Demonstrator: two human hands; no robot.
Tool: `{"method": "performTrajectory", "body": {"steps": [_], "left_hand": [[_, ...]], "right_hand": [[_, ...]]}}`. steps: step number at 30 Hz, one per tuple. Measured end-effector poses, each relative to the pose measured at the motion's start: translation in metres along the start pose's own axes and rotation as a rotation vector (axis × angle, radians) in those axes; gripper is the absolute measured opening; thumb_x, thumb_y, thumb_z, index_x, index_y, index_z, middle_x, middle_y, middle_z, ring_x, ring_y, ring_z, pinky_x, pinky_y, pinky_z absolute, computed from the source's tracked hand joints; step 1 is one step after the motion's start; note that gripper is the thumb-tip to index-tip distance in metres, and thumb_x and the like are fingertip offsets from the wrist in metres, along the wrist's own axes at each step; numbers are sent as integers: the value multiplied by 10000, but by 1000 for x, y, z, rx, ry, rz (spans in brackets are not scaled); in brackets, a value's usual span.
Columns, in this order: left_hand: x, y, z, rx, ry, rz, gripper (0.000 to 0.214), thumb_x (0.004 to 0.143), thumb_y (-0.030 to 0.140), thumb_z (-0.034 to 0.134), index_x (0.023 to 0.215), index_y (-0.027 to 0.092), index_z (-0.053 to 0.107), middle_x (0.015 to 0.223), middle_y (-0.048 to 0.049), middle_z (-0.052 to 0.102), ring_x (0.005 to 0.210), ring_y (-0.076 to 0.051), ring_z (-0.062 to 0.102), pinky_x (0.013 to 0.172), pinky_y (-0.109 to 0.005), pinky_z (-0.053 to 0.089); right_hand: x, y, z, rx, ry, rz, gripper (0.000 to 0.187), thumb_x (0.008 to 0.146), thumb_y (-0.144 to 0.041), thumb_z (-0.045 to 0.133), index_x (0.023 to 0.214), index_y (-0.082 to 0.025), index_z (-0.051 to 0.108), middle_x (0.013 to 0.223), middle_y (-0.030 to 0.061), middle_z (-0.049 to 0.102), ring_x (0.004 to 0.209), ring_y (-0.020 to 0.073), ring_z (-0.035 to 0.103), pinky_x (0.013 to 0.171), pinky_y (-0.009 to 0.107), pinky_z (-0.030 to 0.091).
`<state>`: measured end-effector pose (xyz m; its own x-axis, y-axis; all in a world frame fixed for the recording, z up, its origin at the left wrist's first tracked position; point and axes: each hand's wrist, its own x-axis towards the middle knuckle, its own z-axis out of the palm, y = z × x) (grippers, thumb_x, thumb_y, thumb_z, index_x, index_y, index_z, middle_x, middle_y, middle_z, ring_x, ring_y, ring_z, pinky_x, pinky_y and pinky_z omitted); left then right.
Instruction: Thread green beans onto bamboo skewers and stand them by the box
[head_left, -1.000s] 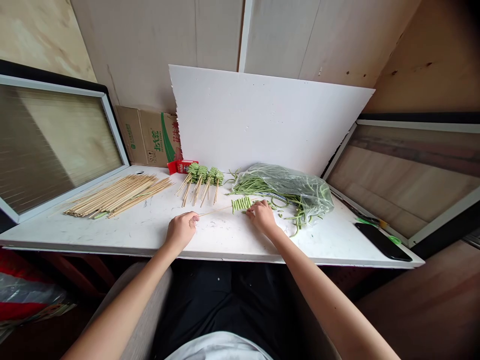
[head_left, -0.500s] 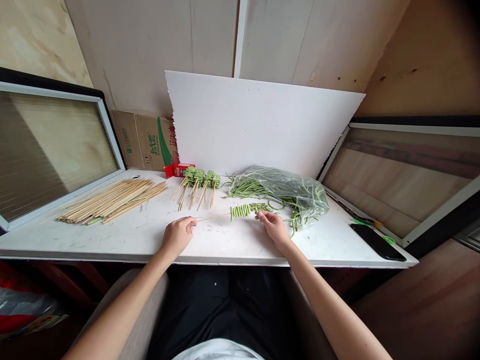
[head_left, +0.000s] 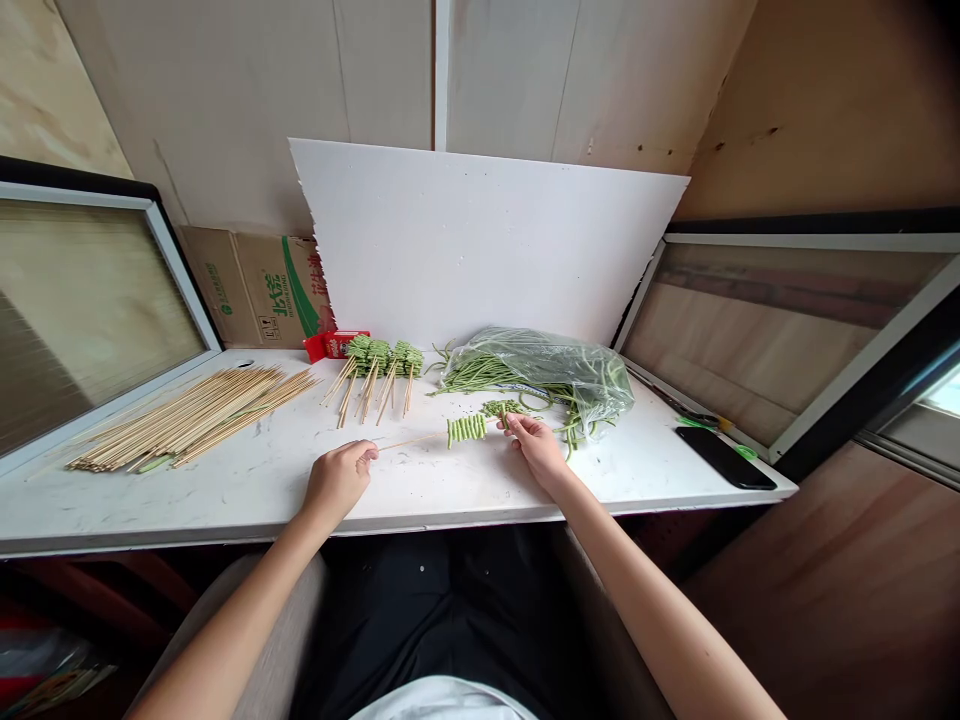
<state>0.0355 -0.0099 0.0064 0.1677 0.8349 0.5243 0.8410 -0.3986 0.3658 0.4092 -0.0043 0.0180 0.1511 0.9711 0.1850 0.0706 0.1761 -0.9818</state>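
Observation:
My left hand (head_left: 337, 482) is closed around the blunt end of a thin bamboo skewer (head_left: 411, 441), which points right over the tabletop. Several short pieces of green bean (head_left: 466, 428) sit side by side along that skewer, toward its far end. At the tip, my right hand (head_left: 535, 450) pinches another bean piece (head_left: 503, 420) between thumb and fingers; whether the tip has pierced it is too small to tell. Just behind lies a small heap of cut bean pieces (head_left: 498, 407). Loaded bean skewers (head_left: 386, 358) are stacked farther back, handles toward me.
A large bundle of bare bamboo skewers (head_left: 199, 412) lies on the left. Long beans spill from a clear plastic bag (head_left: 555, 350) at the back right. A black phone (head_left: 726, 458) lies near the right edge. A white board (head_left: 487, 240) and a cardboard box (head_left: 259, 285) stand behind.
The camera view has turned slightly right, so the scene sits farther left. My right hand has brought a bean piece to the skewer's tip. My left hand keeps its hold.

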Motion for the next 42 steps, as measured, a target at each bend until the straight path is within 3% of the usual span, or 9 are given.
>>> {"method": "performTrajectory", "body": {"steps": [12,42], "left_hand": [[0,0,1,-20,13,-3,301,822,108,489,880,247,749,930,-14,817,858,-218,751,756,-276,534],[1,2,1,38,-12,3,305,840,81,500,894,243,753,932,-27,813,828,-216,741,718,-284,510]], "right_hand": [[-3,-5,2,-152,-18,-23,664,830,-823,593,1017,-212,774,1109,108,781,879,239,660,669,305,454],[0,0,0,-51,38,0,559,771,-715,763,977,-198,813,1019,106,790,830,228,648,664,305,438]]}}
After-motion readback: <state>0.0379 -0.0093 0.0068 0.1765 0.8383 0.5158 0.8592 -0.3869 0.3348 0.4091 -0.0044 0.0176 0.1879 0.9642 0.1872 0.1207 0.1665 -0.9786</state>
